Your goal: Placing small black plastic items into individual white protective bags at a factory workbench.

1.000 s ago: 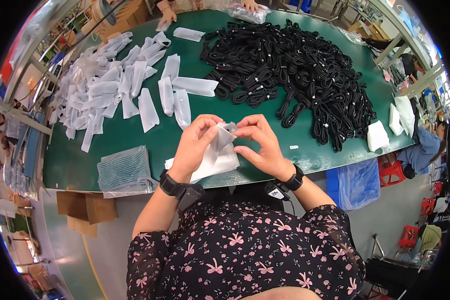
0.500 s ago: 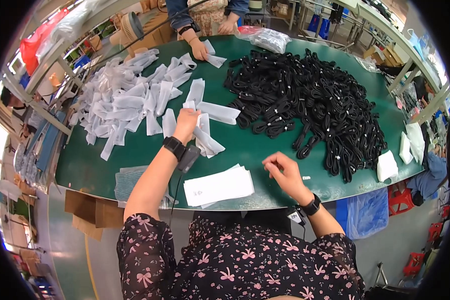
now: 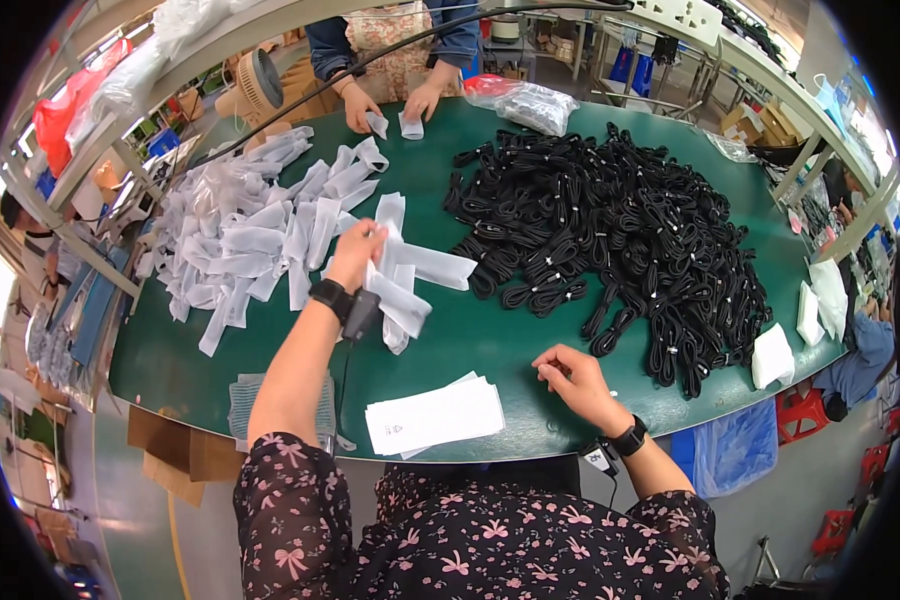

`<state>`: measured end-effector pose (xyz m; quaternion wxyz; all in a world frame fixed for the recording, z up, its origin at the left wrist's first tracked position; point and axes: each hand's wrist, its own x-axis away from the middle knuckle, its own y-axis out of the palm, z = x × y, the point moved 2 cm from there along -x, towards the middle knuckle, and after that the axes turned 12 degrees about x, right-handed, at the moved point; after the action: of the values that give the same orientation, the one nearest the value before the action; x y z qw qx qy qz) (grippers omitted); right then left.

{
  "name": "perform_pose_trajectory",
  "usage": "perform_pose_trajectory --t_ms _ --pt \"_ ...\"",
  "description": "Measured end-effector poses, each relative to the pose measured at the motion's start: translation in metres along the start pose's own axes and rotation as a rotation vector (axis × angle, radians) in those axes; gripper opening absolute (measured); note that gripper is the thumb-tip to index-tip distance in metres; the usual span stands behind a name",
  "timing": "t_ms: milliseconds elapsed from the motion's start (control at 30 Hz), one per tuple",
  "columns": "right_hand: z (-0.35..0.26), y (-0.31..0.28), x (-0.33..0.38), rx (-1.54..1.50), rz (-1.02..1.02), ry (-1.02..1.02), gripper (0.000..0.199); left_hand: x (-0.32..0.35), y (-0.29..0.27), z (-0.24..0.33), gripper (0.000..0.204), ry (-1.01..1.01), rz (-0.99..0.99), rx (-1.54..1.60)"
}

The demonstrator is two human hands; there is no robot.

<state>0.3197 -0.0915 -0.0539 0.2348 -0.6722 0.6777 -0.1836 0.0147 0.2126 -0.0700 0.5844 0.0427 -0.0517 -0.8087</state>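
My left hand (image 3: 355, 252) reaches forward over the green table (image 3: 490, 335), its fingers pinched on a white pouch (image 3: 390, 225) at the near edge of a heap of filled white pouches (image 3: 250, 235). More pouches (image 3: 410, 295) lie just right of that wrist. My right hand (image 3: 570, 375) rests near the front edge with fingers curled and nothing visible in it. A stack of flat white bags (image 3: 435, 415) lies between my arms. A big pile of coiled black cables (image 3: 610, 230) covers the right half.
Across the table a co-worker's hands (image 3: 390, 105) handle white pouches. A clear plastic bag (image 3: 535, 100) lies at the far side, white packets (image 3: 775, 355) at the right edge, a clear bag stack (image 3: 245, 400) at my left elbow. Shelving frames surround the table.
One second ago both hands held a white pouch close to my body. The left hand has since carried it out to the pouch heap, and the right hand has dropped to the table.
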Motion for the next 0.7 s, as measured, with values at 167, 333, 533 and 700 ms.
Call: perform_pose_trajectory --t_ms 167,333,533,700 --pt "-0.014 -0.006 -0.050 0.178 0.069 -0.236 0.008 -0.032 -0.050 0.056 0.025 0.141 0.062 0.243" --pt "-0.016 0.006 -0.120 0.541 0.196 -0.350 0.026 -0.021 -0.043 0.068 0.063 0.491 0.313 -0.807" --pt "0.023 0.048 -0.161 1.000 0.285 -0.455 0.043 0.124 0.046 0.035 0.078 0.311 -0.490 -1.432" --pt "0.029 0.047 -0.153 1.060 0.223 -0.442 0.041 0.113 0.009 -0.009 0.073 0.185 -0.482 -1.601"
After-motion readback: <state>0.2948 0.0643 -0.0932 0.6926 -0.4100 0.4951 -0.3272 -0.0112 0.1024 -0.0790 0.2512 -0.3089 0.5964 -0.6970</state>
